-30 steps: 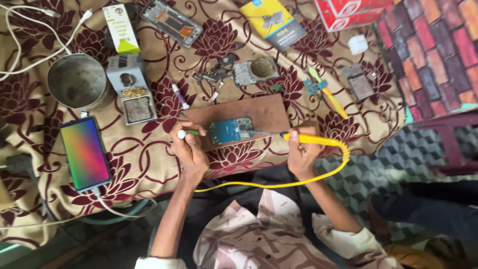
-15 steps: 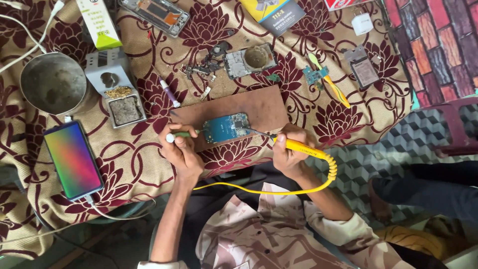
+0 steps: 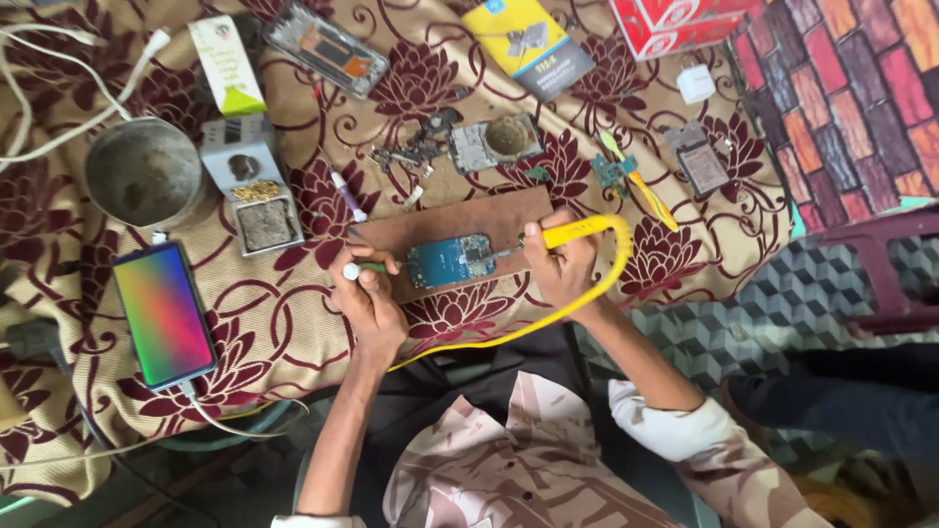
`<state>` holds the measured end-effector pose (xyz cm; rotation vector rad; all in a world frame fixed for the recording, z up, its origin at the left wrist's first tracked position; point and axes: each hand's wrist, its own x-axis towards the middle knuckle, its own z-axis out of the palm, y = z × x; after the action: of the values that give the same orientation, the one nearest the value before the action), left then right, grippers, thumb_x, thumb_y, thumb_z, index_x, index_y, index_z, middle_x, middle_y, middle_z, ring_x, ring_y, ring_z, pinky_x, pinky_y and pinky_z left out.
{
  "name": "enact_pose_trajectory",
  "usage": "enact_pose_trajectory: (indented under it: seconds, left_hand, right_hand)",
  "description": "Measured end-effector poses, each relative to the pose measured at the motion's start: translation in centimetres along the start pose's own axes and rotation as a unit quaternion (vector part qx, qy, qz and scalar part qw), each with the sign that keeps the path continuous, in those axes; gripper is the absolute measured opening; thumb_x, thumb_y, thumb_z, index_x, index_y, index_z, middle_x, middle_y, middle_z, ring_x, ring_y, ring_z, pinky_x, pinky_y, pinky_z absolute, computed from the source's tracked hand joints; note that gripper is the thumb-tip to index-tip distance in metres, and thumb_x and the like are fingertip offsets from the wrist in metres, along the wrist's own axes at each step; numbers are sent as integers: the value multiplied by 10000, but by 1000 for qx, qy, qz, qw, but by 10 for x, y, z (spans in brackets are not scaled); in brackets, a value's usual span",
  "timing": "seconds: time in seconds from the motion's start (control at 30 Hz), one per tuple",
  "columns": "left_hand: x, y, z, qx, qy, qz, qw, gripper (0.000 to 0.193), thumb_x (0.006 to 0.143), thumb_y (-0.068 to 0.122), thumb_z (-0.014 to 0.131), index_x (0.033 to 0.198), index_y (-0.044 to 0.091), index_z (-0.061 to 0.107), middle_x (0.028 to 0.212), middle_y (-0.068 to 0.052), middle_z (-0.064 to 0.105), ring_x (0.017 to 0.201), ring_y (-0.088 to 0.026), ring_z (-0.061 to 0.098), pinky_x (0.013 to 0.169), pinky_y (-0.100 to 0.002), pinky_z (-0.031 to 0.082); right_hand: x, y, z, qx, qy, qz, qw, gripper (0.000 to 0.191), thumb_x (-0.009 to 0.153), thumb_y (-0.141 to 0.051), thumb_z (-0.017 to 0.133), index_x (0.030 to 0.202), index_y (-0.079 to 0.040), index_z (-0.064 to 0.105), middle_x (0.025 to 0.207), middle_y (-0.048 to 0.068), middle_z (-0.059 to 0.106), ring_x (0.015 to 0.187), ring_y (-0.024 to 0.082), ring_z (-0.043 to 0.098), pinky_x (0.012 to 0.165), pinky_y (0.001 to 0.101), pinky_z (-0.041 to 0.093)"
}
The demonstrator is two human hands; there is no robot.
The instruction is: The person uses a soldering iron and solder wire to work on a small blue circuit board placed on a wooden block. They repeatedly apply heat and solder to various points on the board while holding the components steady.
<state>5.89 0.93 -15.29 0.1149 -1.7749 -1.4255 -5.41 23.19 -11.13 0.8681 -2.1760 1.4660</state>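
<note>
Left hand [image 3: 370, 298] steadying blue circuit board [image 3: 450, 260], right hand [image 3: 559, 264] gripping yellow soldering iron [image 3: 577, 233]

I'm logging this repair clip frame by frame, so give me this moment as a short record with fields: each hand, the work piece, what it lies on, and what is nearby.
left hand: holds a green-handled tool at the board's left edge
right hand: holds a yellow soldering iron, tip at the board's right edge
work piece: blue circuit board
support: brown wooden board on a floral cloth
nearby left: lit smartphone, metal bowl
nearby above: phone frame, small loose parts
</note>
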Motion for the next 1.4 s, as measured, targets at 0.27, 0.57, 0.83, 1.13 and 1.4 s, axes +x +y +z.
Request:
enact_pose_trajectory:
  seconds: [0.27, 0.57, 0.83, 1.13, 1.4]
  left_hand:
    - [10, -8, 9, 13, -2, 16, 1000, 396, 1160, 369, 358, 1236, -3, 472, 828, -54, 650, 553, -49, 442, 518, -231, 346]
    - [15, -14, 11, 17, -2, 31, 999, 374, 1168, 354, 360, 1246, 8, 480, 853, -50, 652, 611, -68, 489, 567, -241, 394]
    - [17, -24, 4, -40, 9, -14, 999, 339, 1159, 316, 374, 1266, 8, 466, 853, -40, 635, 573, -42, 404, 529, -217, 327]
    - [30, -23, 5, -3, 25, 11, 1000, 318, 1146, 289, 340, 1263, 29, 481, 800, -29, 630, 521, -33, 400, 474, -215, 302]
    - [27, -19, 0, 30, 9, 64, 997, 346, 1175, 301, 341, 1305, -1, 447, 875, -37, 636, 584, -54, 463, 535, -216, 367]
  right_hand:
    - [52, 7, -3, 15, -197, -72, 978, 186, 1006, -129, 661, 923, -5, 550, 780, 84, 532, 701, 191, 538, 648, 361, 451]
    - [-17, -5, -10, -135, -13, 9, 991, 128, 1031, -96, 638, 985, -3, 562, 832, 156, 559, 773, 320, 561, 729, 430, 450]
    - [-60, 1, 7, -56, 77, 46, 994, 126, 1057, -118, 540, 1049, 4, 572, 887, 139, 605, 777, 280, 612, 719, 392, 479]
    - [-44, 22, 21, -4, 82, 95, 992, 159, 1053, -145, 531, 1034, 7, 571, 832, 128, 627, 715, 237, 603, 681, 373, 482]
    - [-68, 17, 25, -18, 55, 81, 995, 110, 1023, -112, 563, 1043, -4, 580, 821, 119, 645, 677, 211, 625, 620, 357, 484]
